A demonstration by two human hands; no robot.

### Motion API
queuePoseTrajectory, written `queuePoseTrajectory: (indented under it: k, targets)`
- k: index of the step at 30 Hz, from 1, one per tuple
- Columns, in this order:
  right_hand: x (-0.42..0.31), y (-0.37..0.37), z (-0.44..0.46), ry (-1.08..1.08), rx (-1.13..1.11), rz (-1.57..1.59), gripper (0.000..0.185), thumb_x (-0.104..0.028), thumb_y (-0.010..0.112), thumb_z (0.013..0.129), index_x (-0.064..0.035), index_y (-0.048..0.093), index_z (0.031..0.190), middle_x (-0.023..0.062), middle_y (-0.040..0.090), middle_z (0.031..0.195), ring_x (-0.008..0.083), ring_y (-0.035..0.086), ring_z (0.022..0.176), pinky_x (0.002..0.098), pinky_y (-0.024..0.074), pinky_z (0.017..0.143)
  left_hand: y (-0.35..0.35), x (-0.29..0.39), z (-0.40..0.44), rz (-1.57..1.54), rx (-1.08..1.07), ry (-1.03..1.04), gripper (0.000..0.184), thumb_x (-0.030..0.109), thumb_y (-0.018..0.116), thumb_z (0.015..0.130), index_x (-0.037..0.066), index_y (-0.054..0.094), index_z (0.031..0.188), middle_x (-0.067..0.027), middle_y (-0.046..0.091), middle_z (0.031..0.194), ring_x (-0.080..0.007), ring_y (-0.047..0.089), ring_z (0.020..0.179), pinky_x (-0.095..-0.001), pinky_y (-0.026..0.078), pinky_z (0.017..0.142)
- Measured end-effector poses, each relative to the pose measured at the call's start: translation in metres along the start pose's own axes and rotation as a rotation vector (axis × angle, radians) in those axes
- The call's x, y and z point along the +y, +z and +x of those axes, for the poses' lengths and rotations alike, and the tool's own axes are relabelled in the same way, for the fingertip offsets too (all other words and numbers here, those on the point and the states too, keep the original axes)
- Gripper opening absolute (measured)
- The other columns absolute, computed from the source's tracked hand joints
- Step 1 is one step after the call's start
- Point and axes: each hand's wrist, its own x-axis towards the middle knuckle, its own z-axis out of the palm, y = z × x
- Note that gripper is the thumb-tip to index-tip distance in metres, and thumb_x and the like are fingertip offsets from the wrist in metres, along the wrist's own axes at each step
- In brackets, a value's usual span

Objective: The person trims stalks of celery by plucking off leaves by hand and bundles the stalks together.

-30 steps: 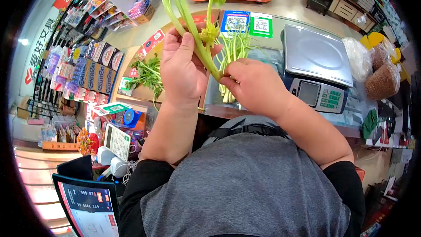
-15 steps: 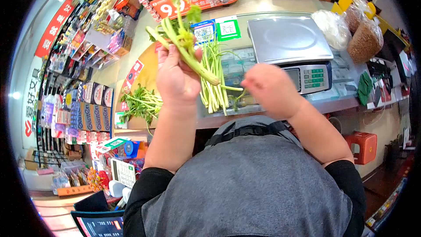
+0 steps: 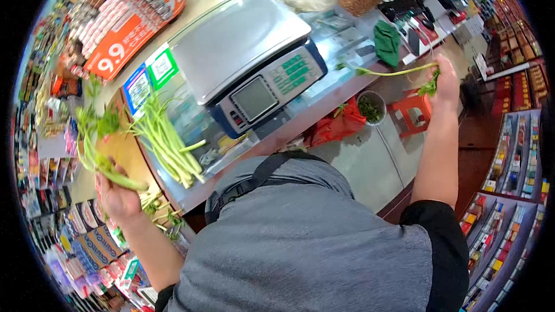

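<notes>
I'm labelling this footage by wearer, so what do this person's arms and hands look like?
The left hand and right hand are bare, with no glove, ring or watch to be seen. The forearms are uncovered too. The right sleeve is short and black, on a grey shirt; little of the black left sleeve shows.

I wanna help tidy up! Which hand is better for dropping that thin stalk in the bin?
Probably the right hand: it holds the stalk, nearer the bin. The left hand holds celery, farther away.
</notes>
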Motion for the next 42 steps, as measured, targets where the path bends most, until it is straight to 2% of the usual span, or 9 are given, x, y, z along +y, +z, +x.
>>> queuePoseTrajectory:
  k: [2, 10, 17, 19, 23, 26, 32, 35, 42]
  targets:
    - [0.014, -0.052, 0.031, -0.012, 0.086, -0.051, 0.013, -0.016, 0.059, 0.093, -0.0062, 0.058, 0.085, 0.0018, 0.052, 0.070, 0.0114, 0.048, 0.055, 0.0261, 0.0392, 0.049, 0.013, -0.003, -0.004, 0.105, 0.202, 0.038, 0.031, 0.017, 0.041, 0.104, 0.002, 0.047, 0.129, -0.0136, 0.056, 0.128, -0.0256, 0.055, 0.119, -0.0363, 0.051, 0.092]
    - [0.120, -0.198, 0.115, 0.083, 0.413, -0.326, 0.023, -0.022, 0.060, 0.093, -0.0003, 0.062, 0.099, 0.0057, 0.060, 0.083, 0.0159, 0.055, 0.070, 0.0324, 0.0470, 0.065, 0.044, -0.025, 0.000, 0.208, 0.258, 0.016, 0.032, 0.016, 0.040, 0.104, -0.001, 0.046, 0.130, -0.0159, 0.055, 0.130, -0.0256, 0.054, 0.121, -0.0365, 0.048, 0.100]
    - [0.195, -0.266, 0.153, 0.387, 0.660, -0.099, 0.019, -0.024, 0.059, 0.095, -0.0059, 0.060, 0.091, 0.0059, 0.058, 0.081, 0.0203, 0.055, 0.067, 0.0390, 0.0473, 0.059, 0.057, -0.033, 0.003, 0.267, 0.272, 0.020, 0.034, 0.015, 0.038, 0.104, -0.004, 0.045, 0.131, -0.0187, 0.055, 0.130, -0.0279, 0.057, 0.117, -0.0377, 0.052, 0.098]
    - [0.198, -0.266, 0.159, 0.460, 0.704, -0.102, 0.020, -0.025, 0.060, 0.095, -0.0070, 0.059, 0.087, 0.0035, 0.055, 0.074, 0.0168, 0.051, 0.061, 0.0316, 0.0440, 0.054, 0.062, -0.036, -0.001, 0.247, 0.275, 0.030, 0.034, 0.015, 0.038, 0.104, -0.004, 0.046, 0.130, -0.0189, 0.056, 0.129, -0.0281, 0.058, 0.115, -0.0373, 0.053, 0.096]
    - [0.223, -0.271, 0.171, 0.444, 0.754, -0.165, 0.021, -0.025, 0.059, 0.096, -0.0042, 0.062, 0.095, 0.0063, 0.061, 0.086, 0.0217, 0.058, 0.073, 0.0382, 0.0499, 0.066, 0.046, -0.029, -0.004, 0.208, 0.173, -0.023, 0.033, 0.015, 0.041, 0.102, -0.005, 0.049, 0.128, -0.0171, 0.057, 0.127, -0.0270, 0.057, 0.116, -0.0374, 0.050, 0.100]
    - [0.247, -0.279, 0.179, 0.459, 0.781, -0.192, 0.024, -0.026, 0.058, 0.096, -0.0025, 0.063, 0.099, 0.0085, 0.063, 0.097, 0.0257, 0.061, 0.081, 0.0438, 0.0524, 0.070, 0.103, -0.040, -0.024, 0.298, 0.391, 0.078, 0.031, 0.013, 0.043, 0.102, -0.005, 0.048, 0.127, -0.0185, 0.058, 0.124, -0.0277, 0.059, 0.113, -0.0368, 0.055, 0.094]
    - [0.275, -0.283, 0.178, 0.607, 0.894, -0.122, 0.032, -0.033, 0.052, 0.098, -0.0035, 0.062, 0.106, 0.0097, 0.064, 0.102, 0.0282, 0.062, 0.087, 0.0463, 0.0523, 0.078, 0.121, -0.040, -0.022, 0.342, 0.408, 0.072, 0.033, 0.011, 0.040, 0.102, -0.006, 0.047, 0.129, -0.0195, 0.055, 0.131, -0.0294, 0.055, 0.120, -0.0377, 0.052, 0.098]
    - [0.325, -0.338, 0.171, 0.761, 0.866, -0.049, 0.032, -0.034, 0.051, 0.098, -0.0060, 0.062, 0.109, 0.0098, 0.064, 0.105, 0.0273, 0.062, 0.090, 0.0487, 0.0500, 0.084, 0.131, -0.044, -0.021, 0.331, 0.404, 0.057, 0.033, 0.011, 0.039, 0.103, -0.007, 0.047, 0.129, -0.0202, 0.054, 0.131, -0.0296, 0.056, 0.119, -0.0384, 0.052, 0.099]
    - [0.310, -0.303, 0.165, 0.951, 0.876, 0.272, 0.042, -0.043, 0.043, 0.099, -0.0082, 0.052, 0.121, 0.0115, 0.056, 0.114, 0.0330, 0.052, 0.111, 0.0556, 0.0399, 0.097, 0.101, -0.042, -0.016, 0.293, 0.308, 0.037, 0.032, 0.013, 0.042, 0.102, -0.007, 0.048, 0.127, -0.0204, 0.057, 0.126, -0.0303, 0.059, 0.113, -0.0387, 0.054, 0.096]
